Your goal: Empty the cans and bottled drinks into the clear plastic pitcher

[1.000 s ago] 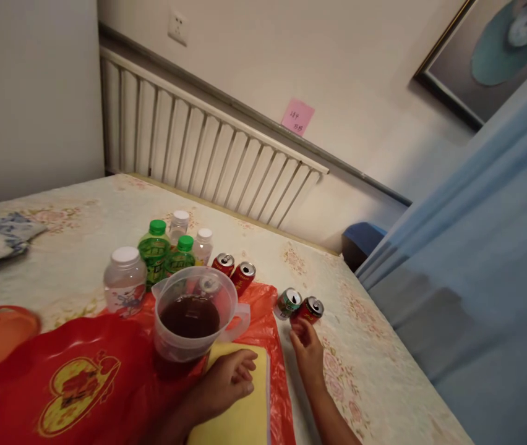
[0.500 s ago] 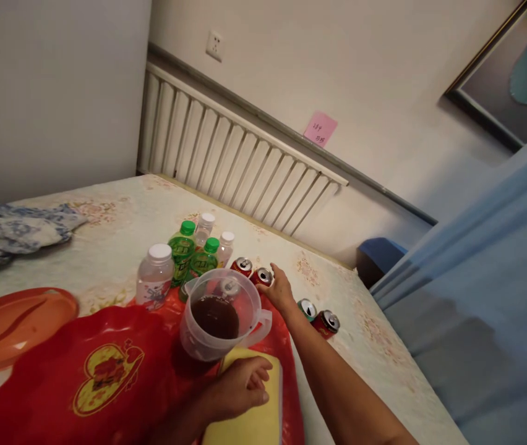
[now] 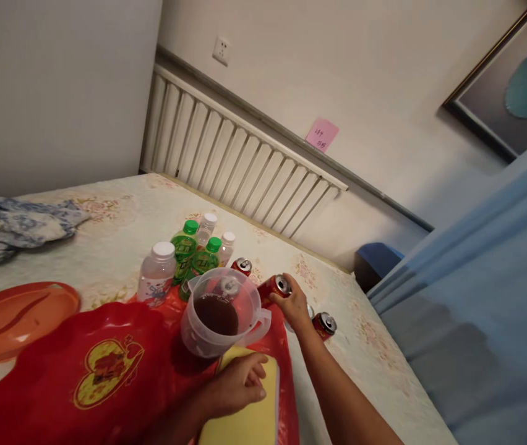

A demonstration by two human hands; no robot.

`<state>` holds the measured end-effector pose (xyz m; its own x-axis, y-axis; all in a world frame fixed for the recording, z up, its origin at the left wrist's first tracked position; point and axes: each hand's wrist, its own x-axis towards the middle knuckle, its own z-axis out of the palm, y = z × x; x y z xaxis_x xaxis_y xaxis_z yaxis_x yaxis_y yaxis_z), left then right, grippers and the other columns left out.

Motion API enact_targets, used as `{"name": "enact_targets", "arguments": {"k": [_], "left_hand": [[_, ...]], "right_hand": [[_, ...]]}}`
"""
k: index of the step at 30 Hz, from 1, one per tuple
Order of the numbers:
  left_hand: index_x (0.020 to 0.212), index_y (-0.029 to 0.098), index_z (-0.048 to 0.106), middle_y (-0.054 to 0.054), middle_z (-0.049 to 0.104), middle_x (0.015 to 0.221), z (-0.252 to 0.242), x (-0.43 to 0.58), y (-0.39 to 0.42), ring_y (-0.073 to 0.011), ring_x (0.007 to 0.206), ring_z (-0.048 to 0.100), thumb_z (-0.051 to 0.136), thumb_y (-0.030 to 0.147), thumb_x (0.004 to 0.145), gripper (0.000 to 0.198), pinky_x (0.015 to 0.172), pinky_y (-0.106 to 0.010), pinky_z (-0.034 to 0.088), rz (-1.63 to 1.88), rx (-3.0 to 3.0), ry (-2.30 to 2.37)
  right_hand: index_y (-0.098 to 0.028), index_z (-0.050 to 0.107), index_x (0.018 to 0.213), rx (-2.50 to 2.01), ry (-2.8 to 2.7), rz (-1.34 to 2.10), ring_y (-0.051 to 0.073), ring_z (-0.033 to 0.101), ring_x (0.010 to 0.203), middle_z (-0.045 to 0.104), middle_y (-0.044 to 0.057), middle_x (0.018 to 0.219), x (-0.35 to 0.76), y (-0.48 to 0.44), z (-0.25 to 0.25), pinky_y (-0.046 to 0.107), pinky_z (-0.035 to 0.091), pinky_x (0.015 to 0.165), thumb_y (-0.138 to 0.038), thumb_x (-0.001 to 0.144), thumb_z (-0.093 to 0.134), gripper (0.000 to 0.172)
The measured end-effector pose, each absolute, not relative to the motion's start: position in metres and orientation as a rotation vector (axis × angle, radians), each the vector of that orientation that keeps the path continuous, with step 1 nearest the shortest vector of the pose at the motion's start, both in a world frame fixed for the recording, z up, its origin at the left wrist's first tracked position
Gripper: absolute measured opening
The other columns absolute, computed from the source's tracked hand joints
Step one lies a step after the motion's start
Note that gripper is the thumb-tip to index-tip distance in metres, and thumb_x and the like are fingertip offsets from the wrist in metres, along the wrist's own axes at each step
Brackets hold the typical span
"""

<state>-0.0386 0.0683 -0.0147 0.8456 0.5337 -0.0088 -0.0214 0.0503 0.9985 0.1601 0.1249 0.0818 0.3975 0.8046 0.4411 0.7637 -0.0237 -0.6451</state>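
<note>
Our right hand [image 3: 295, 304] is clamped on a tilted can [image 3: 269, 289] at its left. Beyond, tabletop [image 3: 307, 273] runs to the far edge [image 3: 310, 251]. Our left hand [image 3: 240, 384] curls loosely, tips apart.

Cans [image 3: 268, 292] red with silver tops [image 3: 283, 285]; liquid [image 3: 217, 316] dark brown in a clear jug [image 3: 193, 337]; tray [image 3: 45, 371] red, bearing a yellow heart [image 3: 88, 390] with a red motif [image 3: 109, 364]; book [image 3: 249, 423] yellow, sheeting [image 3: 287, 395] red. Bottles [image 3: 184, 248] green, their caps [image 3: 191, 227] a brighter green; jar [image 3: 156, 275] clear, lid [image 3: 163, 249] white; plate [image 3: 50, 321] orange. Tablecloth [image 3: 128, 244] pale with pinkish floral sprays [image 3: 99, 209], cloth [image 3: 31, 224] white with blue print, curtain [image 3: 481, 278] light blue.
</note>
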Motion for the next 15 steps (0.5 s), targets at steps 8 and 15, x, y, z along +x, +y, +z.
{"name": "enact_targets", "arguments": {"k": [8, 15], "left_hand": [[0.148, 0.018, 0.027, -0.017, 0.048, 0.138, -0.019, -0.035, 0.067, -0.0284, 0.123, 0.051, 0.066, 0.028, 0.071, 0.087, 0.098, -0.042, 0.045, 0.447, 1.384, 0.405], [0.149, 0.022, 0.028, -0.013, 0.036, 0.153, -0.020, -0.035, 0.066, -0.0336, 0.137, 0.036, 0.075, 0.024, 0.063, 0.098, 0.110, -0.044, 0.034, 0.552, 1.355, 0.349]], "right_hand": [[-0.019, 0.059, 0.130, -1.727, -1.226, 0.234, 0.031, 0.060, 0.118, 0.064, 0.010, 0.129, 0.158, 0.016, 0.091, 0.045, 0.047, 0.103, -0.029, 0.063, 0.075, 0.069], [-0.023, 0.061, 0.129, -1.712, -1.139, 0.436, 0.032, 0.058, 0.122, 0.063, 0.008, 0.132, 0.134, -0.036, 0.084, 0.043, 0.049, 0.102, -0.029, 0.061, 0.080, 0.070]]}}
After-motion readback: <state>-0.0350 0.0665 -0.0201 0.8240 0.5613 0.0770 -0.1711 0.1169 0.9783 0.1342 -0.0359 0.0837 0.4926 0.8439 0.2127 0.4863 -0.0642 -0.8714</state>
